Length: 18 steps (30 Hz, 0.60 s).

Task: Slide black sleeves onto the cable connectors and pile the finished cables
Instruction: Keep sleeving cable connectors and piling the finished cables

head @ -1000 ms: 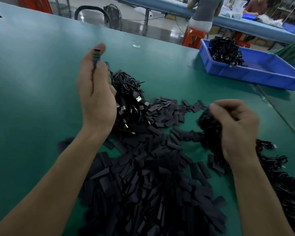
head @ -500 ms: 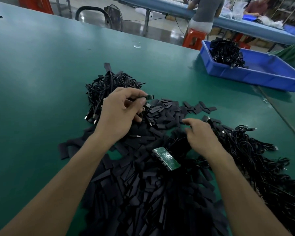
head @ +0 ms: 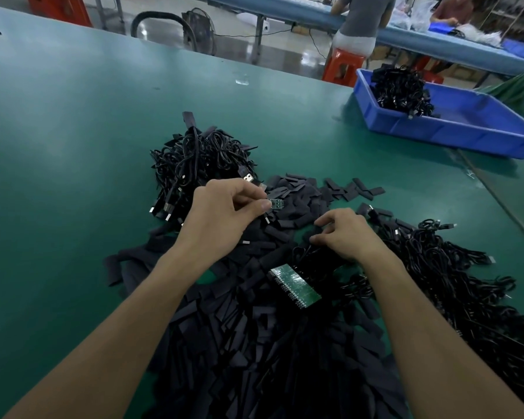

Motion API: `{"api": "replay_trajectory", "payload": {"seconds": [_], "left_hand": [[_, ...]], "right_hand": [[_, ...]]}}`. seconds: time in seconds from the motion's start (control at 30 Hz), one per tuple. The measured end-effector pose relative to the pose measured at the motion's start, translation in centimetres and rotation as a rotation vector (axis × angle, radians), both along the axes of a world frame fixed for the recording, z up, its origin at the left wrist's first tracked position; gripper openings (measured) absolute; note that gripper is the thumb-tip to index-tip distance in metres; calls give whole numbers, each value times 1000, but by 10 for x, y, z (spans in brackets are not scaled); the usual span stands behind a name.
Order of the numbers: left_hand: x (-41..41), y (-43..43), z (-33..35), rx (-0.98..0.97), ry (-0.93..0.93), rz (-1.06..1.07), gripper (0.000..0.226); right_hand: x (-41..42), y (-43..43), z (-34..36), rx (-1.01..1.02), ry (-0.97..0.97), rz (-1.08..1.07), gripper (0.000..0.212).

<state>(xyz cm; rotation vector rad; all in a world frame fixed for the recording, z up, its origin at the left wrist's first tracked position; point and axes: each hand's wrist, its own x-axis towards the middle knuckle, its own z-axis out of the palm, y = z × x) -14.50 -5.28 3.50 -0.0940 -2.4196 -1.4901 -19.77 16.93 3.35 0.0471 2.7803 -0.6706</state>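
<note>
Just beyond the green circuit board [head: 295,285], the left hand [head: 221,219] pinches a bare connector [head: 276,204]; the right hand [head: 345,237] curls over loose sleeves [head: 254,343], hold unclear; far-left pile [head: 200,158] seems finished; many cables [head: 451,282] right of it remain.

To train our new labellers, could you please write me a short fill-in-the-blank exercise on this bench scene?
1. The left hand pinches a small ___ connector.
2. Cables lie heaped at one end of the ___ bin.
3. The board lies nearer the right hand than the ___ one.
Missing words: green; blue; left.
</note>
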Motion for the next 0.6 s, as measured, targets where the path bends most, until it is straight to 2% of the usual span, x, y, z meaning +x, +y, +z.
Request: {"api": "replay_trajectory", "payload": {"seconds": [0.17, 0.4, 0.5, 0.6], "left_hand": [[-2, -1, -3, 12, -32, 11, 7], [-5, -1, -6, 88, -46, 1, 10], [-4, -1, -7, 102, -56, -24, 8], [-2, 1, -5, 109, -55, -60, 8]], "right_hand": [[4, 1, -3, -91, 129, 18, 20], [11, 0, 14, -401, 281, 138, 16], [17, -5, 18, -560, 268, 135, 16], [24, -10, 18, -617, 278, 141, 14]]}}
